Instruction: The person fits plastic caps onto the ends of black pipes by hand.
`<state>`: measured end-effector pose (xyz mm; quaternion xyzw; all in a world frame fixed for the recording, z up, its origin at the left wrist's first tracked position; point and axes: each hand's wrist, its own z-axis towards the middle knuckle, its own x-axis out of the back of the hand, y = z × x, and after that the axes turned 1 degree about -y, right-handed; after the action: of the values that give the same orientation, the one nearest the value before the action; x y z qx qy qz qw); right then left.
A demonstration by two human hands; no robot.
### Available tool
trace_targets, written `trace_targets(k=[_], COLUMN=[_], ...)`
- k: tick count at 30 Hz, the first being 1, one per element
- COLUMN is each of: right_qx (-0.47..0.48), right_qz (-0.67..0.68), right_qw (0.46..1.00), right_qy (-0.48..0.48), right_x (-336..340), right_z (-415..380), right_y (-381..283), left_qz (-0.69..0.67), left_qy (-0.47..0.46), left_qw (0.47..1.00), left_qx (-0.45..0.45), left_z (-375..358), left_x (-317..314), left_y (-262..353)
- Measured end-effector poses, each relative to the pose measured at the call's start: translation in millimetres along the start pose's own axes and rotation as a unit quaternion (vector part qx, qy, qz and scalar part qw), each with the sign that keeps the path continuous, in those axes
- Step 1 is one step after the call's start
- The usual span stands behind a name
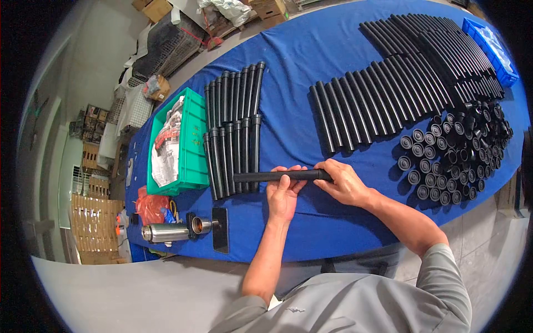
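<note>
A black tube (261,177) lies level across both hands, above the near side of the blue-covered table. My left hand (284,194) supports its middle from below, thumb over the front and fingers behind. My right hand (341,182) is wrapped round the tube's right end, where a slightly wider black collar or cap shows; the fingers hide part of it. To the left, black tubes with wider ends (236,100) lie in two rows. Plain black tubes (377,102) lie side by side on the right. Many round black caps (430,166) are heaped below them.
A green crate (193,144) with packaging inside stands at the left. Near it are a red plastic bag (151,206), a steel flask (169,232), a metal cup (200,225) and a phone (220,230). A blue bin (491,53) sits at the far right of the blue cloth (291,111).
</note>
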<state>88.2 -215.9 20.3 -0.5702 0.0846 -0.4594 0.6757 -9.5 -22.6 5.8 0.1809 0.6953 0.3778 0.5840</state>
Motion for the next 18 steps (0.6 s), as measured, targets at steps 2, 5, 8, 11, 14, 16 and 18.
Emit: trace_targets(k=[2,5,8,11,14,16,18], right_qx=[-0.014,-0.003,0.02,-0.015,-0.161,-0.147,-0.167], right_qz=[0.0,0.013,0.011,0.065,0.169,0.214,0.234], right_qw=[1.0,1.0,0.999,0.997,0.97,0.965,0.957], right_qy=[-0.002,-0.001,0.03,0.044,-0.072,-0.035,-0.031], right_x=[-0.9,0.3,-6.1,2.0,6.7,-1.6,-2.3], right_z=[-0.3,2.0,1.3,4.2,4.6,1.8,1.1], right_y=[-2.8,-1.7,5.6,-10.3,-11.3,-7.3,-8.3], left_qz=[-0.002,-0.014,-0.035,-0.054,-0.069,-0.057,-0.035], left_qy=[-0.004,-0.007,-0.005,-0.017,-0.024,-0.03,-0.031], left_qw=[1.0,1.0,0.999,0.998,0.997,0.998,0.999], left_qx=[0.005,0.013,0.015,0.017,0.016,0.011,-0.001], left_z=[-0.4,0.8,3.4,2.9,1.4,2.7,1.6], left_x=[1.2,1.4,-2.3,11.7,11.4,10.5,14.0], left_y=[1.7,5.1,3.6,2.5,1.3,0.6,-0.6])
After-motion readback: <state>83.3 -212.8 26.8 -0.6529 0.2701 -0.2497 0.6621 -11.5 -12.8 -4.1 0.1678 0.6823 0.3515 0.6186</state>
